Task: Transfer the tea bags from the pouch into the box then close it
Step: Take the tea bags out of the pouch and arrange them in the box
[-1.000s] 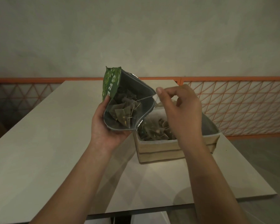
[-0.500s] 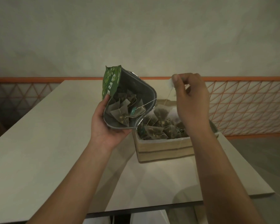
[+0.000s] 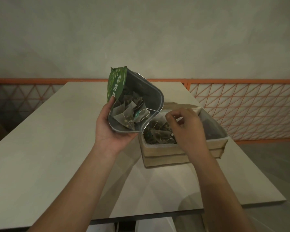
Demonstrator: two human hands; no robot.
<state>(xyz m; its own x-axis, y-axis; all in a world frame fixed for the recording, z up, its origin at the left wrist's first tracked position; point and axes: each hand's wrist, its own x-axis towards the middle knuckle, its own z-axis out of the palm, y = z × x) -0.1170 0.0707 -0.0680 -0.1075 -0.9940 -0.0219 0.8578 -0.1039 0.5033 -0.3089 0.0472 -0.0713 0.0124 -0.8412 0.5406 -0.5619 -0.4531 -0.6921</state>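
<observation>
My left hand (image 3: pixel 114 131) grips the open green pouch (image 3: pixel 117 86) from below and tilts its mouth toward the box. Several pyramid tea bags (image 3: pixel 127 113) lie inside the pouch, and one thin string trails over its rim. The open cardboard box (image 3: pixel 166 151) stands on the table just right of the pouch, with several tea bags (image 3: pixel 159 133) inside. My right hand (image 3: pixel 186 128) is low over the box with its fingers curled against the thumb, and seems to pinch the string or tag of a tea bag. The hand hides that bag.
The pale table (image 3: pixel 49 156) stretches left and toward me. An orange lattice railing (image 3: pixel 241 111) runs behind and to the right of the table, under a plain wall. The table's right edge lies close beside the box.
My right hand pulled a tea bag out of the pouch by its string, lifted it over the box, and has now dropped down into the box. The left hand and pouch stayed put.
</observation>
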